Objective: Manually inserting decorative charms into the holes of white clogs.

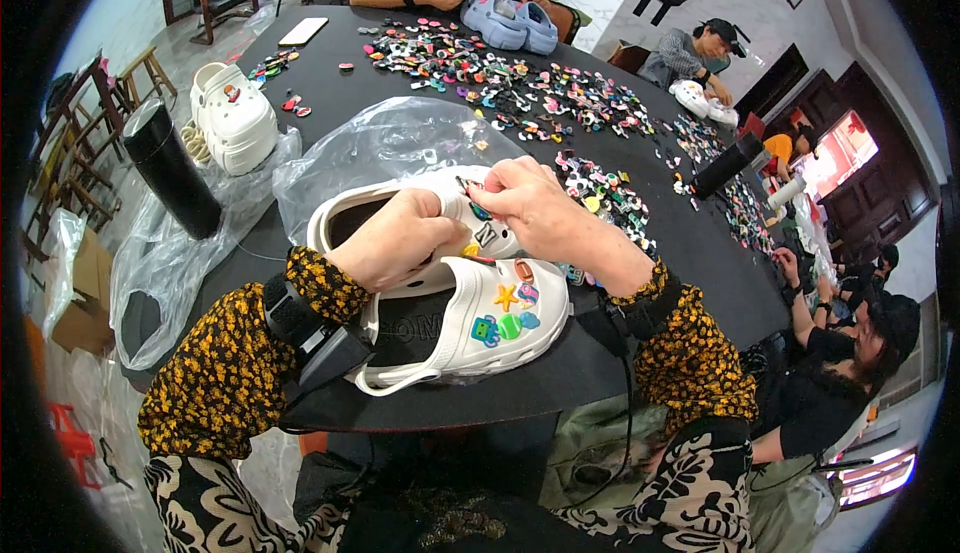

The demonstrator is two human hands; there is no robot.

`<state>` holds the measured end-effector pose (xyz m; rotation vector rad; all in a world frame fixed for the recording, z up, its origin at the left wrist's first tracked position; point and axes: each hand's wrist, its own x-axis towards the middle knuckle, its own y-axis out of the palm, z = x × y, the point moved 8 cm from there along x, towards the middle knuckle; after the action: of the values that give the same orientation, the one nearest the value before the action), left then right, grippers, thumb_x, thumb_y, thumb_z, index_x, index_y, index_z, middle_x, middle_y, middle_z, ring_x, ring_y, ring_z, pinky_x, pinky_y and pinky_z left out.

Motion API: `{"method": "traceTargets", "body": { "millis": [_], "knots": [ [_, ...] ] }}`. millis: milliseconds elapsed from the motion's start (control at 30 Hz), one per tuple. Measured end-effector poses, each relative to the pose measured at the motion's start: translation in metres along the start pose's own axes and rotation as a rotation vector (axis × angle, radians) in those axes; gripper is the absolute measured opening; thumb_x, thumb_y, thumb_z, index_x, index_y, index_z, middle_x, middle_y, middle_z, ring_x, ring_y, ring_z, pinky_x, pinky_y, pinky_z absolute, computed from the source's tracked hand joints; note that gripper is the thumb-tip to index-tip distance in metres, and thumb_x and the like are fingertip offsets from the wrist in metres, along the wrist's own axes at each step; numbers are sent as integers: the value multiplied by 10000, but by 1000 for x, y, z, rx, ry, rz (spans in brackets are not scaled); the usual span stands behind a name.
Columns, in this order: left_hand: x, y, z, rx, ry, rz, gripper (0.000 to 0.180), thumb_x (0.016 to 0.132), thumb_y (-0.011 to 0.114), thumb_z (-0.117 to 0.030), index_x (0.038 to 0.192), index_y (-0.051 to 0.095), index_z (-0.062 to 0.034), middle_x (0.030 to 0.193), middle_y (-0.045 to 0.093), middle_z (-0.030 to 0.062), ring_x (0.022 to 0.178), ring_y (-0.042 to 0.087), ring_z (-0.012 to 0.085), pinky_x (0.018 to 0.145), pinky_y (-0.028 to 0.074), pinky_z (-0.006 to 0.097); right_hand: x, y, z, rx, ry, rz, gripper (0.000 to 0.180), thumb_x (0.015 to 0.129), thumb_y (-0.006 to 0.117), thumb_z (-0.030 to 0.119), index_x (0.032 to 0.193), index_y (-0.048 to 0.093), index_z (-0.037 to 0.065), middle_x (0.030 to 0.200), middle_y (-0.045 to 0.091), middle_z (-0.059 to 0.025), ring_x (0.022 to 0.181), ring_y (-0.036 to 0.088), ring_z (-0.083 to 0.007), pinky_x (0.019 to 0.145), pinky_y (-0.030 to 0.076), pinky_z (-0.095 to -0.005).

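Observation:
Two white clogs lie side by side on the black table in front of me. My left hand (395, 240) is closed on the far clog (428, 181), its fingers partly hidden inside the opening. My right hand (545, 211) pinches a small dark shoe charm (464, 184) at the top of that clog; its fingertips touch the upper. A letter charm (486, 236) and other colourful charms sit there too. The near clog (455, 338) bears a starfish charm (506, 298), a green ball charm (510, 326), a teal octopus charm (486, 331) and a football charm (524, 270).
Loose charms (590, 103) spread across the table (330, 63). Clear plastic bags (370, 138) lie behind and left of the clogs. A black cylinder (172, 171) and white clogs (235, 123) stand left. Across sits a person with blue clogs (510, 25); other people work at right.

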<state>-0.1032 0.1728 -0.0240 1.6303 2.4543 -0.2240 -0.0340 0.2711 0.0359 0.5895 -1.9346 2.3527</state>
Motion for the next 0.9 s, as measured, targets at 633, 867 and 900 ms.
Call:
{"method": "traceTargets", "body": {
  "millis": [633,867,900],
  "knots": [
    [12,2,13,-236,70,75,232,888,588,-51,1078,624,76,955,659,85,803,611,123,731,483,258,-3,-52,-2,124,50,-125,281,778,545,-45,950,733,72,922,639,-102,930,590,-270,848,441,-369],
    [6,8,-4,-316,88,111,276,905,599,-71,1133,610,84,1041,687,108,866,661,129,748,530,244,-75,-89,20,259,198,-291,314,739,534,-94,948,713,58,944,651,-100,941,599,-287,873,432,-374],
    [3,6,-6,-287,71,102,283,907,596,-71,1144,603,83,1041,688,108,872,663,131,752,532,247,-86,-85,26,240,200,-285,327,738,540,-96,966,709,65,950,650,-97,948,596,-284,877,428,-378]
  ]
}}
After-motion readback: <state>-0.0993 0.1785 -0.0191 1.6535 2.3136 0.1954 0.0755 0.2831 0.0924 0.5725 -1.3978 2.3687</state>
